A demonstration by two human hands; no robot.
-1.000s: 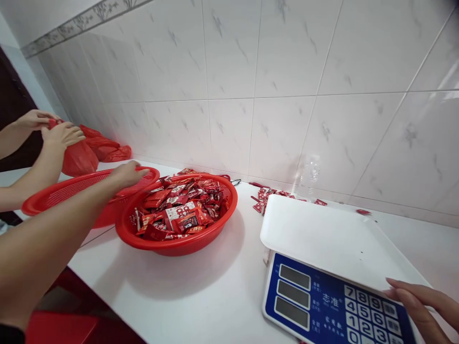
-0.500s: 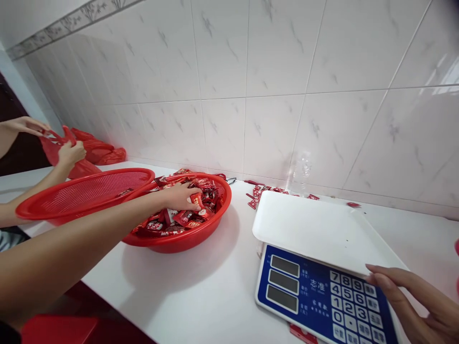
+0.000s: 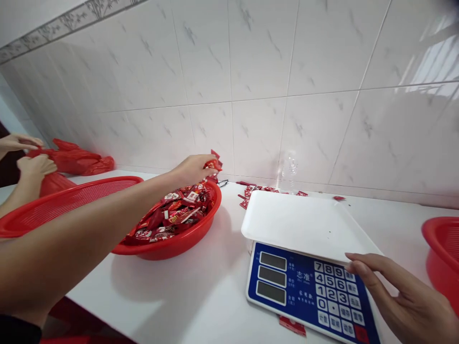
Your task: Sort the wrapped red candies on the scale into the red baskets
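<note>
My left hand [image 3: 195, 169] is closed around some small red wrapped packets [image 3: 214, 164], held over the far right rim of a red plastic basin [image 3: 202, 233]. More shiny red packets [image 3: 175, 215] fill that basin. At the right, a white weighing tray [image 3: 297, 220] sits on an electronic scale [image 3: 301, 296] with a blue keypad panel and three dark displays. Thumb and fingers of my right hand [image 3: 405, 296] pinch the tray's near right edge, just above the keys. Nothing lies on the tray except a few dark specks.
Another person's hands [image 3: 36, 162] handle a red plastic bag [image 3: 55, 184] at far left. A red mesh basket [image 3: 118, 187] stands there. Loose red packets [image 3: 251, 191] and a clear bottle [image 3: 289, 172] are by the tiled wall. Another red basket [image 3: 441, 239] stands at right.
My left hand has lifted from the pile in the basin with packets in it, toward the back rim. My right hand stays at the tray edge. The view has turned rightward.
</note>
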